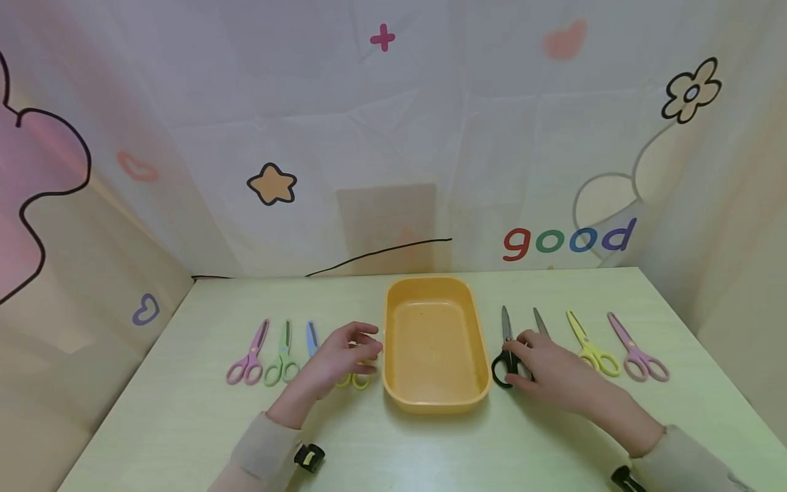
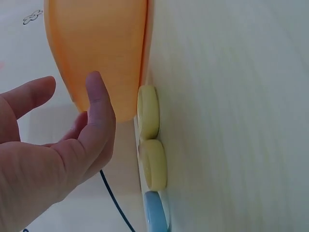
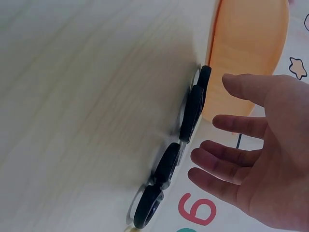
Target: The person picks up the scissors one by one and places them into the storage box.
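1. The right hand (image 1: 556, 372) hovers just right of the yellow tray (image 1: 436, 342), its fingers spread and lightly bent, with the thumb standing apart.
2. Close to those fingertips, with a gap in the right wrist view, lie the first black scissors (image 3: 192, 113), just beside the tray's right side; the second black scissors (image 1: 540, 321) lie farther right of it, partly hidden by the hand.
3. The left hand (image 1: 341, 355) hangs just left of the tray, fingers loosely curved, thumb apart.
4. Near its fingers, also left of the tray, are small yellow scissors (image 2: 154, 166), then blue scissors (image 1: 311, 336).
5. Farther left of the tray: green scissors (image 1: 285, 348) and pink scissors (image 1: 253, 355).
6. Farther right of it: bright yellow scissors (image 1: 587, 346) and purple scissors (image 1: 636, 350).
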`<state>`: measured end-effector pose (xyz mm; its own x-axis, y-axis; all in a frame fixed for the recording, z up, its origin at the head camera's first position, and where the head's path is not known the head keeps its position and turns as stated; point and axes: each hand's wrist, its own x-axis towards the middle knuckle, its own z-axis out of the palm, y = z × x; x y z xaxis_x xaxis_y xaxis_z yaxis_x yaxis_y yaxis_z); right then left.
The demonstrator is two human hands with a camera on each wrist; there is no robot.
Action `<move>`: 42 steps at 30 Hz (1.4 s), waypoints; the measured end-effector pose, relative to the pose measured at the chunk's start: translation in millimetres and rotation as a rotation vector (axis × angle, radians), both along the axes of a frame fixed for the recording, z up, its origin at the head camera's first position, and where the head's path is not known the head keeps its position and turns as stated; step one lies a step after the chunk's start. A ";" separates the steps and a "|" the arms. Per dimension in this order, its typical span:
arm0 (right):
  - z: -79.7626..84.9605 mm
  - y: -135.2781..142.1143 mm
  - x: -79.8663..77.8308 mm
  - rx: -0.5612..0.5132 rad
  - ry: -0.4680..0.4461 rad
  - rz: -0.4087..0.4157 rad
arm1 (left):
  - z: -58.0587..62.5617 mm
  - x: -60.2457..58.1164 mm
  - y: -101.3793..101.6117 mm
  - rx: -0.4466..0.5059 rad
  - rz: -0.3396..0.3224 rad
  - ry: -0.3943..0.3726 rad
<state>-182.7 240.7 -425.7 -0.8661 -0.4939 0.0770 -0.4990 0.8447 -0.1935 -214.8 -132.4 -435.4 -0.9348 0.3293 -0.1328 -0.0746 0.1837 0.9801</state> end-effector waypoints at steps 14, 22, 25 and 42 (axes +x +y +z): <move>-4.8 -11.8 -2.3 0.053 -0.079 -0.005 | -3.2 -2.1 7.6 0.099 -0.015 -0.076; -7.0 -14.5 -5.7 0.047 -0.099 -0.007 | -3.4 -2.0 7.4 0.123 -0.033 -0.089; -7.7 -14.7 -8.2 0.044 -0.103 -0.012 | -3.4 -2.3 7.5 0.127 -0.040 -0.095; -9.4 -17.6 -18.8 -0.017 -0.112 -0.054 | -2.5 -1.4 6.7 0.152 -0.059 -0.125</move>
<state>-201.5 223.1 -435.1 -0.8951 -0.4457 -0.0140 -0.4271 0.8659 -0.2603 -216.2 -125.7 -437.9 -0.8929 0.4077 -0.1912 -0.1906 0.0424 0.9807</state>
